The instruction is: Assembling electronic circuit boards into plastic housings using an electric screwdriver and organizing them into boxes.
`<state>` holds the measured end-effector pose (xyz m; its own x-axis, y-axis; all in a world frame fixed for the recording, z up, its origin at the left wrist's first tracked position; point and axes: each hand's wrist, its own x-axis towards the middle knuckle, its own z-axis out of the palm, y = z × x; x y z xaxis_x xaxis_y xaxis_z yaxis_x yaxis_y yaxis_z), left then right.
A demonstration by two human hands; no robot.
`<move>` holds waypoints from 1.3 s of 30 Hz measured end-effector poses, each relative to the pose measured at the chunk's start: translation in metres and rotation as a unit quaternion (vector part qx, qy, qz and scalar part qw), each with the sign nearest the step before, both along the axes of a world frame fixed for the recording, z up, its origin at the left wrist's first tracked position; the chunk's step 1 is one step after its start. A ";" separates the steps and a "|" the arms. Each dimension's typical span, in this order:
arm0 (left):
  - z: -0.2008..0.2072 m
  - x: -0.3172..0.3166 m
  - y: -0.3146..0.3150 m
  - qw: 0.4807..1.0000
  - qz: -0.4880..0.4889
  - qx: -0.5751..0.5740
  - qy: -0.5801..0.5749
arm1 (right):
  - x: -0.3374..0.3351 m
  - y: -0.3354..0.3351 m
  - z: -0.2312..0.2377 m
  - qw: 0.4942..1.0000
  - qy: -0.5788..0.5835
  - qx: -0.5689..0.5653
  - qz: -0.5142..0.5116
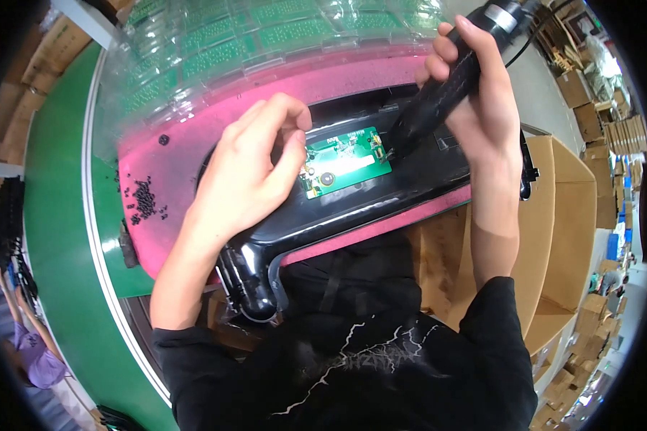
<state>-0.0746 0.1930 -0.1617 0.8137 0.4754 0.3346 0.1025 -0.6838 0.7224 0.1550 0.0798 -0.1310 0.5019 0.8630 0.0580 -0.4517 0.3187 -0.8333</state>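
Note:
A green circuit board (pixel 343 167) lies inside a long, glossy black plastic housing (pixel 338 215). My right hand (pixel 482 100) is wrapped round a black electric screwdriver (pixel 438 100), tilted down to the left. Its tip meets the board's right edge, by a corner part; a screw there is too small to make out. At the board's left edge is my left hand (pixel 255 161), its fingers curled and the thumb bent toward the index finger. Whatever those fingers may hold is hidden.
The housing rests on a pink mat (pixel 140 248), with a pile of small black screws (pixel 144 200) at its left. Clear plastic trays of green boards (pixel 223 54) stand behind. An open cardboard box (pixel 546 230) is at the right. A person in purple (pixel 43 363) is far left.

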 end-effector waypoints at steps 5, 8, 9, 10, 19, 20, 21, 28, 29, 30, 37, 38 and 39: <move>0.004 0.001 -0.008 0.999 -0.020 0.026 0.024 | 0.028 -0.009 -0.006 0.970 0.202 0.048 -0.124; -0.004 0.006 -0.005 1.000 -0.011 0.018 0.003 | 0.018 -0.038 -0.015 0.986 0.079 0.074 -0.128; 0.001 0.006 -0.006 1.000 0.001 0.006 0.026 | 0.013 -0.053 -0.015 0.990 0.000 0.091 -0.108; -0.004 0.004 -0.003 0.999 0.009 0.027 0.020 | 0.001 -0.063 -0.018 0.982 -0.065 0.079 -0.159; -0.001 -0.003 0.005 0.998 0.004 0.000 0.063 | 0.018 -0.269 -0.133 0.247 -0.667 -0.421 -0.563; -0.004 -0.002 0.007 0.998 0.000 0.003 0.055 | 0.030 -0.301 -0.149 0.180 -0.698 -0.450 -0.527; -0.006 -0.001 0.008 0.999 0.000 0.006 0.049 | 0.044 -0.326 -0.159 0.115 -0.725 -0.475 -0.485; -0.018 -0.007 0.024 0.999 -0.005 -0.009 0.053 | 0.159 -0.455 -0.162 0.159 -0.591 -0.630 -0.478; -0.017 -0.006 0.023 0.999 0.001 -0.010 0.049 | 0.170 -0.467 -0.164 0.107 -0.520 -0.710 -0.463; -0.014 -0.006 0.024 0.999 -0.005 -0.005 0.046 | 0.185 -0.480 -0.165 0.053 -0.441 -0.779 -0.442; 0.007 -0.014 0.031 0.989 0.063 0.131 0.035 | 0.164 -0.481 -0.331 0.479 -0.187 -0.827 -0.227; 0.011 -0.016 0.034 0.975 0.070 0.188 0.092 | 0.163 -0.484 -0.321 0.511 -0.184 -0.804 -0.243; 0.018 -0.020 0.031 0.965 0.109 0.132 0.200 | 0.152 -0.483 -0.321 0.545 -0.179 -0.780 -0.250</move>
<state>-0.0950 0.2235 -0.1435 0.7934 0.5904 0.1483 0.4983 -0.7698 0.3989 0.3066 -0.4036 -0.4522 0.8941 -0.2374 -0.3798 -0.3532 -0.8951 -0.2719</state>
